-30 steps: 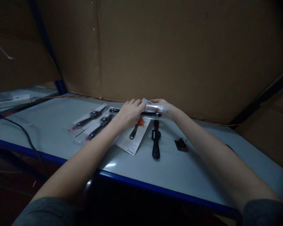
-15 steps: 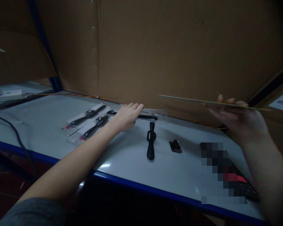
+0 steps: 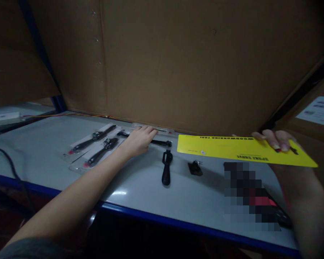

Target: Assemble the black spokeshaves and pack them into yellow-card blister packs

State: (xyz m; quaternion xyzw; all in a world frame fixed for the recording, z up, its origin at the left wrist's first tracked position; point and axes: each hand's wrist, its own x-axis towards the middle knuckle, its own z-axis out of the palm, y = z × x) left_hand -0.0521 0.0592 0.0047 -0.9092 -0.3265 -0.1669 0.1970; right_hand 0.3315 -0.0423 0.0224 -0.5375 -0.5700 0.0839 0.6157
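Note:
My left hand [image 3: 140,141] is closed over the middle of a black spokeshave [image 3: 160,143] near the back of the table. Its two ends stick out on either side, while my fingers hide the centre. Raised at the right, my right hand [image 3: 275,142] grips a yellow backing card [image 3: 218,147], printed "SPOKE SHAVE" and "WOODWORKING TOOL" upside down. In front of my left hand lies a black spokeshave body [image 3: 166,169]. Beside it is a small dark blade with a clamp part [image 3: 196,168]. A clear plastic blister [image 3: 164,131] lies behind the held spokeshave.
Two packaged spokeshaves [image 3: 94,138] [image 3: 102,151] lie on the left of the grey table [image 3: 140,190]. A partly pixelated black and red object [image 3: 270,201] is at the right front. Cardboard [image 3: 164,64] walls the back, and a black cable [image 3: 12,167] crosses the left side.
The card in my right hand has tilted from edge-on to show its yellow printed face. My left hand and the spokeshave have shifted slightly forward, away from the blister.

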